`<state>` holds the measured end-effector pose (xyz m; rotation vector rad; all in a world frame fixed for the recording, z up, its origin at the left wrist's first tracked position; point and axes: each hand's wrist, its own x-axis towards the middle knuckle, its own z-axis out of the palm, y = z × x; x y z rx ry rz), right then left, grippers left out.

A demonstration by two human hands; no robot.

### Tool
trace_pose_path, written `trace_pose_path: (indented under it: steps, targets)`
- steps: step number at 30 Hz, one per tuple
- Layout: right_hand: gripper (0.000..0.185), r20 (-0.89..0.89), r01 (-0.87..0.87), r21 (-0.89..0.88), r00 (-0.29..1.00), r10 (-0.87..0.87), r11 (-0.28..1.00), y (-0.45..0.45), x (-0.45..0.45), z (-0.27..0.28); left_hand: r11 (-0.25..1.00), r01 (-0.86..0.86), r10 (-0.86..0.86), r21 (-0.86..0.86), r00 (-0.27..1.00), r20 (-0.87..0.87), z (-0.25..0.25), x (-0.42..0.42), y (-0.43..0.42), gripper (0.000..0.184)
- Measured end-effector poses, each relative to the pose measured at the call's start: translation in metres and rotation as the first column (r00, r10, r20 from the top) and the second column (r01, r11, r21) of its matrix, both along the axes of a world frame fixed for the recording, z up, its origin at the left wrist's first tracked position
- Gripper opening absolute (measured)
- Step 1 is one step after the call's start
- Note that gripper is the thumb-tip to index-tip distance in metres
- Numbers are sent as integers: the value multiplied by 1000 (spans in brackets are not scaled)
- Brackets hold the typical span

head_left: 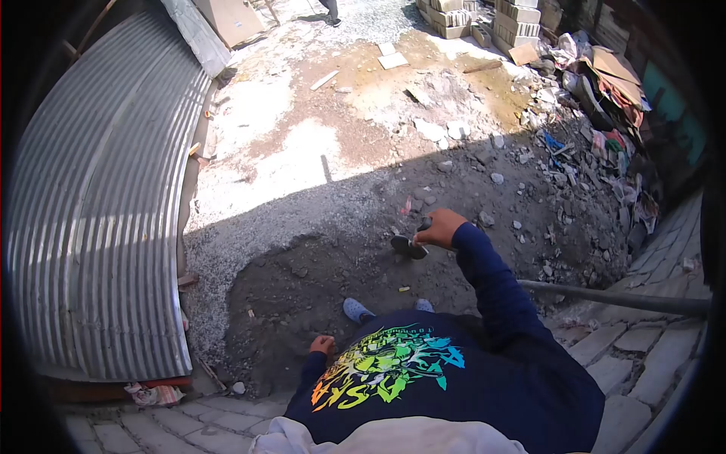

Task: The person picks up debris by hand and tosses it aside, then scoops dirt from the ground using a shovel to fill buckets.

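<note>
In the head view, the right hand [441, 229] was closed around a dark tool [408, 247] over the shaded dirt [299, 284], its long axis slanting from far right to near left, its blackish, rounded head pointing near-left, while the left hand [323, 345] hung loosely curled, its contents impossible to tell.

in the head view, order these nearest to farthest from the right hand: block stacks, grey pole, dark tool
1. dark tool: nearest, held in the right hand
2. grey pole: off to the right of the hand, lower in the view
3. block stacks: farthest, well ahead at the top of the view
</note>
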<state>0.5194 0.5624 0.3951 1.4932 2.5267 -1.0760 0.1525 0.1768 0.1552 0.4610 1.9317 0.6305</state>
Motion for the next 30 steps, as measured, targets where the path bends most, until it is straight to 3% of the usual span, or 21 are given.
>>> trace_pose_path:
  steps: [3, 5, 8, 11, 13, 16, 18, 21, 24, 26, 28, 29, 30]
  targets:
    - [62, 14, -16, -57, 1000, 17, 998, 6, -7, 2, 996, -49, 45, 69, 997, 61, -4, 2, 4, 33]
    - [56, -28, 24, -100, 999, -27, 995, 10, -9, -2, 995, 86, -86, 54, 996, 1, 5, 7, 7, 34]
    - [54, -11, -21, -161, 1000, 19, 987, 14, -13, 15, 997, 67, -66, 37, 997, -41, 16, 12, 3, 26]
    - [51, -1, -14, -47, 1000, 14, 999, 25, -17, 1, 991, 134, -136, -18, 985, -108, 19, 7, -7, 25]
    - [51, 46, -20, -94, 999, 25, 995, 32, -24, 9, 991, 136, -137, -20, 983, -123, 5, -4, -19, 25]
    - [46, 106, 68, 53, 992, -73, 996, 41, -38, 5, 993, 111, -112, -32, 993, -26, -13, -20, -27, 25]
    - [49, 152, 254, 202, 946, -287, 946, 30, -54, 34, 999, 49, -49, -5, 998, -28, -19, -29, -32, 27]
    - [52, 250, 183, 187, 941, -227, 965, 42, -73, 35, 993, 117, -118, -13, 991, -60, -63, -51, -34, 30]
    - [45, 235, 149, 199, 952, -195, 969, 42, -93, 40, 994, 100, -98, 32, 994, -46, -70, -68, -24, 32]
    - [50, 225, 153, 160, 956, -187, 975, 50, -101, 36, 993, 109, -106, 53, 993, -57, -87, -89, -19, 30]
    - [56, 222, 159, 121, 958, -183, 980, 51, -113, 35, 976, 57, -84, 210, 989, 122, -111, -111, -16, 27]
    - [57, 235, 169, 183, 949, -210, 969, 48, -118, 36, 974, 52, -83, 218, 987, 136, -100, -118, -7, 27]
    - [58, 249, 174, 243, 940, -235, 954, 47, -122, 37, 994, 24, -33, 109, 996, 88, -79, -127, 4, 25]
